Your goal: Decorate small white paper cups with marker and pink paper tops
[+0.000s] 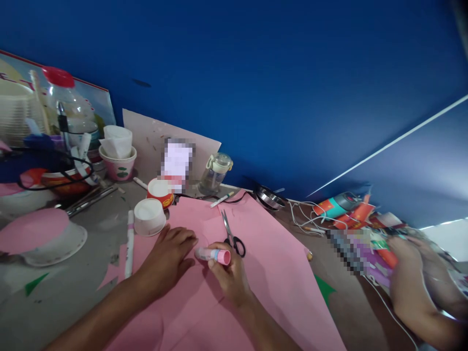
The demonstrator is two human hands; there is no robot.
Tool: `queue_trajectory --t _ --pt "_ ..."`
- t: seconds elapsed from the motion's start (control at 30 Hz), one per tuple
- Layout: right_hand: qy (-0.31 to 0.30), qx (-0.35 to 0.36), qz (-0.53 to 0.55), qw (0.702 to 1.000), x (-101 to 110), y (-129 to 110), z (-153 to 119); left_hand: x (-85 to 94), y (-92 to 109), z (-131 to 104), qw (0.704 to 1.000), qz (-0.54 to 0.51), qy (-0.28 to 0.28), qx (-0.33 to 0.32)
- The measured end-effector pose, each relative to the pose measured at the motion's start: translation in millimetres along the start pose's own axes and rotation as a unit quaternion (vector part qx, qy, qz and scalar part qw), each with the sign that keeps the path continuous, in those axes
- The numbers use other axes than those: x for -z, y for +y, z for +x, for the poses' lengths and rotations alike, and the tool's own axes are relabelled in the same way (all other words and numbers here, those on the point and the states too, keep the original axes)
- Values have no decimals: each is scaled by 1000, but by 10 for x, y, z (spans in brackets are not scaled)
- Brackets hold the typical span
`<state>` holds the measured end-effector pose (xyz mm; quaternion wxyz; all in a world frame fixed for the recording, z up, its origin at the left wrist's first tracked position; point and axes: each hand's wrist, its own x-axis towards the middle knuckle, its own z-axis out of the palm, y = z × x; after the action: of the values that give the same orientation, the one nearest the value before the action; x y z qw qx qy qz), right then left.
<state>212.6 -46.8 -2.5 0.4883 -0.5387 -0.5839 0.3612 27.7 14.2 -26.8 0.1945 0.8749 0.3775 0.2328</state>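
Plainly, beside the metal scissors (228,233), a smooth cylindrical glue stick (212,255) is gripped by the right hand (234,279), while flat pink paper (272,258) beneath the scissors is touched by the half-curled left hand (168,257).

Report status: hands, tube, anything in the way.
Right hand: gripping pink-ended tube. Left hand: palm down on pink paper. In the way, possibly: scissors just beyond right hand.

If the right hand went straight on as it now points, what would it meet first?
Probably the left hand on the pink paper sheet; the height of the right hand is unclear.
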Motion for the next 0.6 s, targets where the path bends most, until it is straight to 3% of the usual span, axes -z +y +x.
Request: queue_trajectory --t 0.2,0.43,0.6 --pt "67 12 -16 998 18 100 5 17 13 0 1000 -4 -8 11" --pt "-15 28 -64 997 12 38 -5 -5 0 -5 1000 -1 5 9" --pt "-31 34 -47 998 51 -26 -8 -13 1 0 1000 1 4 5"
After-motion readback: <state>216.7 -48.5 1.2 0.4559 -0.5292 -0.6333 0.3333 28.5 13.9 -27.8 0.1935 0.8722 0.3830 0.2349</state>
